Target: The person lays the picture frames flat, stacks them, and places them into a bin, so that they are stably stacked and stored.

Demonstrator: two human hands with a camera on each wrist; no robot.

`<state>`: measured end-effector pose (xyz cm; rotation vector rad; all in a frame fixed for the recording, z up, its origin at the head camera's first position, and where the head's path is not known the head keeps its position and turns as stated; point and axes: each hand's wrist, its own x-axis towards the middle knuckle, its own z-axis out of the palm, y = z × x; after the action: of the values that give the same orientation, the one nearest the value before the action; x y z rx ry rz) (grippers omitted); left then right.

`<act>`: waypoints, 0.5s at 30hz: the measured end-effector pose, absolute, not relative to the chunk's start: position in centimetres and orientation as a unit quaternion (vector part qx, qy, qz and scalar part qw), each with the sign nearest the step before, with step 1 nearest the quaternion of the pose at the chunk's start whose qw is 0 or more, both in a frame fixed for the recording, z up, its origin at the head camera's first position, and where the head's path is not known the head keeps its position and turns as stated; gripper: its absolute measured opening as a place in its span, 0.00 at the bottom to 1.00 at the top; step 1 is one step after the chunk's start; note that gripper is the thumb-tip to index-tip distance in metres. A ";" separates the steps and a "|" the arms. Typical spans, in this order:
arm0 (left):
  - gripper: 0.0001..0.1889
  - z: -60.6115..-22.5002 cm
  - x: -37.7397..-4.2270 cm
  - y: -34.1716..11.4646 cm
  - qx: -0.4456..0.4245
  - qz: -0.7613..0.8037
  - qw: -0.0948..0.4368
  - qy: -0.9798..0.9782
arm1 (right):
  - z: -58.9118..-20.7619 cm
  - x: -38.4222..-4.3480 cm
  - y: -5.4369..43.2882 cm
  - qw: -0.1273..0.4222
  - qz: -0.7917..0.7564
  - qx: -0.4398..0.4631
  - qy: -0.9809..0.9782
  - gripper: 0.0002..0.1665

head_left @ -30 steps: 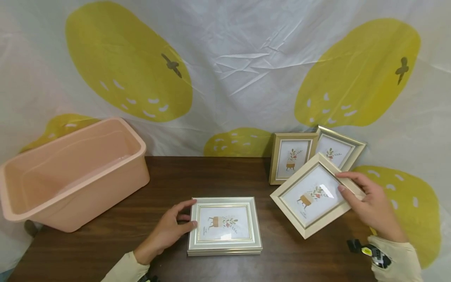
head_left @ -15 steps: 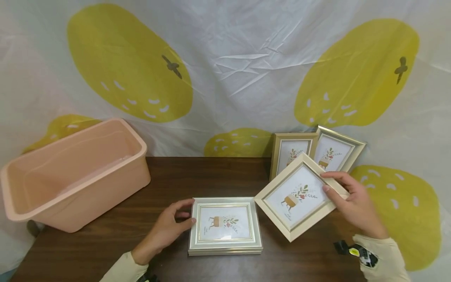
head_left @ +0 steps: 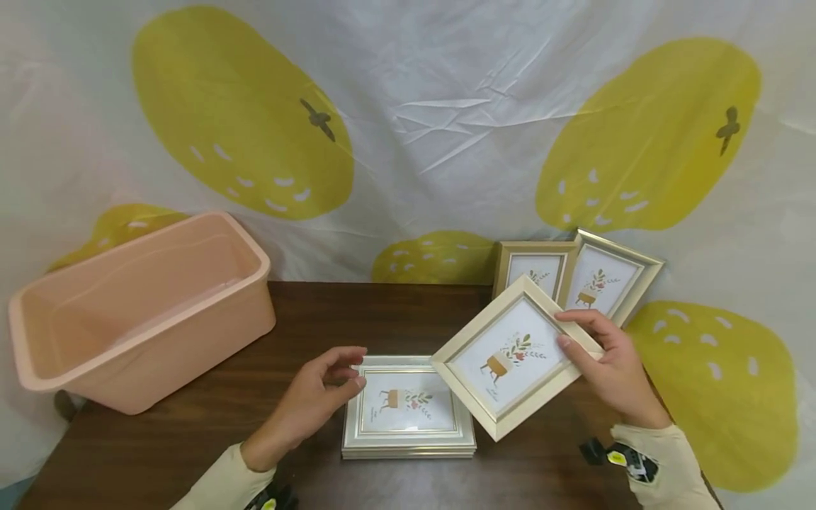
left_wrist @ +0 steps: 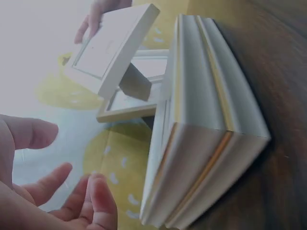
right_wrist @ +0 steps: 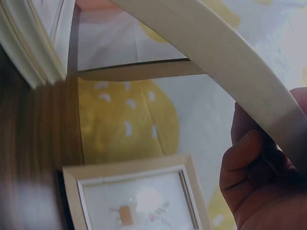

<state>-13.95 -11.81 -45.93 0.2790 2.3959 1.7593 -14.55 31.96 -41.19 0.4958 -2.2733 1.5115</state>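
Note:
In the head view my right hand (head_left: 608, 365) pinches one corner of a cream picture frame (head_left: 474, 404), thumb on the front. The frame is tilted like a diamond in the air, its lower left part overlapping the silver-white picture frames (head_left: 408, 443). Those lie flat on the table as a stack of two. My left hand (head_left: 312, 397) hovers by the stack's upper left corner, fingers loosely bent and holding nothing. In the left wrist view a gap shows between the left fingers (left_wrist: 103, 201) and the stack (left_wrist: 201, 143). A stand leg (left_wrist: 136, 84) sticks out behind the held frame.
A gold-tan picture frame (head_left: 567, 276) and a champagne one (head_left: 644, 276) lean against the lemon-print cloth (head_left: 433, 177) at the back right. A pink plastic tub (head_left: 185, 340) stands at the left of the dark wooden table (head_left: 319, 319).
My right hand has carried the cream frame leftward, from beside the stack to over its right side. My left hand has lifted off the stack's left edge and risen slightly.

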 end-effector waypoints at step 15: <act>0.30 -44.7 -16.2 -8.2 0.217 0.600 0.103 0.763 | -42.0 -15.9 29.2 0.126 0.570 0.222 -0.781 0.20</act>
<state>-16.22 -8.19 -44.66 0.6414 2.2513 1.7725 -15.88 29.25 -41.97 0.6460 -2.2748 1.6602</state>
